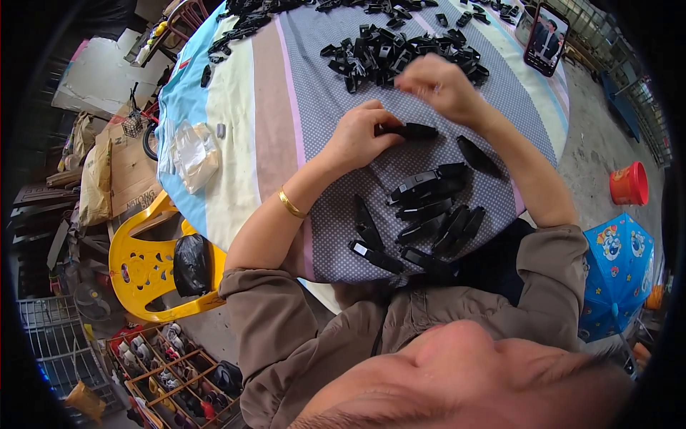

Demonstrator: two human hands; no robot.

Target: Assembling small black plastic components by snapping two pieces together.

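My left hand point(361, 137) is closed on a long, dark black plastic piece point(420, 131), gripped at its left end above the table. My right hand point(441, 87) is up at the near edge of a heap of small black plastic parts point(382, 56). Its fingers are curled in and a little blurred, and whatever they may hold is hidden. Closer to me lie several long black pieces point(421, 187) in a loose group. One more such piece point(477, 156) rests apart, beside my right forearm.
A patterned cloth covers the round table point(268, 121). More black parts point(246, 25) lie along its far edge. A phone point(547, 41) stands at the far right, a clear plastic bag point(194, 156) at the left. Around it are a yellow chair point(146, 264), red bucket point(629, 184) and blue umbrella point(616, 275).
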